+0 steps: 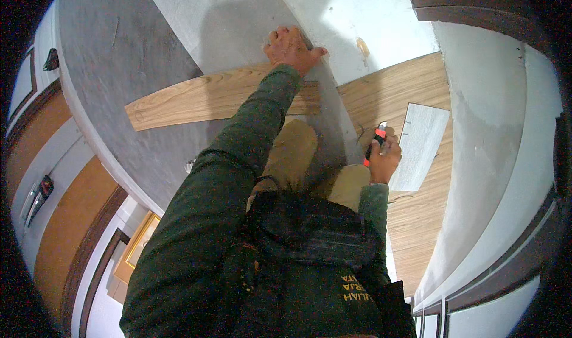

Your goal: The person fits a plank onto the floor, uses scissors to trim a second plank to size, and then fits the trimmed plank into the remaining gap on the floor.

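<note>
My right hand (385, 160) is closed around a black and red utility knife (374, 147), its blade end pointing away from me. Close to that hand, a pale grey wood-look plank piece (423, 136) lies on the brown wood-look flooring (396, 88). Farther forward, my left hand (290, 49) rests with fingers spread on the grey floor, just past the far edge of a loose brown wood-look plank (190, 103). My left forearm crosses over this plank and hides part of it.
My knees (292, 147) are on the floor between the loose plank and the laid flooring. A grey wall (485, 135) borders the right side. At the left stand brown-and-white panels or doors (68, 219) and a gold frame (143, 240). Dark trim (476, 13) is at the upper right.
</note>
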`<act>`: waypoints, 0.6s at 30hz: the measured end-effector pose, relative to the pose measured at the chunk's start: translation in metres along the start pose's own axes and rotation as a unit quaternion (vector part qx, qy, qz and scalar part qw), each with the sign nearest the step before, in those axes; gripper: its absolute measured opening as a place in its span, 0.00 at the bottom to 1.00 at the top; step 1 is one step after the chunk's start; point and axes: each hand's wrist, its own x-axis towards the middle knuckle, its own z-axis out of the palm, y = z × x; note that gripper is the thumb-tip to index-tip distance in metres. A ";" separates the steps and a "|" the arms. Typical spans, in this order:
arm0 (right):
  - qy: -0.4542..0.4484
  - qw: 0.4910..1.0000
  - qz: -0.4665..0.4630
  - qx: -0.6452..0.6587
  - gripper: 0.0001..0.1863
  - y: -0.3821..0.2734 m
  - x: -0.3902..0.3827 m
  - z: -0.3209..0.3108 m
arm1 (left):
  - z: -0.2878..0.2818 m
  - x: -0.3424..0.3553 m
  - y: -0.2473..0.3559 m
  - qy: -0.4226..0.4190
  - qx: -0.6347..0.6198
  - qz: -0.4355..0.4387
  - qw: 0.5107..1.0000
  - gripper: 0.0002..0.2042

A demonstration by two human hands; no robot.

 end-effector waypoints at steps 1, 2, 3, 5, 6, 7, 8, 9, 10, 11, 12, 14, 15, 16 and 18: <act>-0.018 1.000 0.019 -0.013 0.26 -0.001 -0.004 0.002 | 0.002 0.000 0.000 0.000 -0.009 -0.002 1.000 0.35; -0.036 0.998 0.037 -0.026 0.28 -0.001 -0.008 0.004 | 0.005 0.000 -0.001 0.000 -0.017 -0.004 1.000 0.34; -0.038 0.998 0.038 -0.036 0.28 0.003 -0.010 0.006 | 0.007 -0.001 -0.003 0.000 -0.025 -0.007 1.000 0.34; -0.040 0.997 0.038 -0.058 0.29 0.015 -0.012 0.013 | 0.010 0.000 -0.002 -0.001 -0.052 -0.021 0.998 0.30; -0.027 0.999 0.016 -0.042 0.28 0.019 -0.012 0.017 | 0.011 0.001 -0.003 -0.001 -0.065 -0.028 0.998 0.27; -0.016 0.999 -0.006 -0.029 0.27 0.018 -0.011 0.019 | 0.011 0.002 -0.003 -0.011 -0.067 -0.040 0.997 0.25; -0.005 0.999 -0.028 -0.015 0.26 0.016 -0.011 0.019 | 0.011 0.004 -0.003 -0.021 -0.069 -0.052 0.996 0.24; -0.010 1.000 -0.008 0.006 0.24 0.014 -0.012 0.019 | 0.012 0.006 -0.003 -0.031 -0.071 -0.064 0.995 0.22; -0.016 0.999 0.013 0.027 0.23 -0.001 -0.011 0.015 | 0.014 0.005 -0.009 -0.008 -0.084 -0.036 0.996 0.21; -0.021 0.998 0.034 0.047 0.22 -0.017 -0.008 0.011 | 0.018 0.004 -0.020 0.014 -0.098 -0.007 0.995 0.20; -0.031 0.996 -0.005 0.079 0.21 -0.036 -0.005 0.009 | 0.021 0.001 -0.038 0.036 -0.107 0.018 0.993 0.19; -0.045 0.986 -0.079 0.140 0.20 -0.069 0.009 0.010 | 0.034 -0.006 -0.075 0.100 -0.118 0.055 0.986 0.21; -0.038 0.989 -0.101 0.098 0.20 -0.077 0.014 0.017 | 0.042 -0.010 -0.092 0.132 -0.122 0.073 0.981 0.22; -0.065 0.987 -0.112 0.091 0.21 -0.086 0.023 0.021 | 0.051 -0.015 -0.104 0.159 -0.130 0.084 0.975 0.23; -0.115 0.982 -0.131 0.076 0.23 -0.103 0.046 0.027 | 0.065 -0.021 -0.116 0.212 -0.147 0.107 0.960 0.26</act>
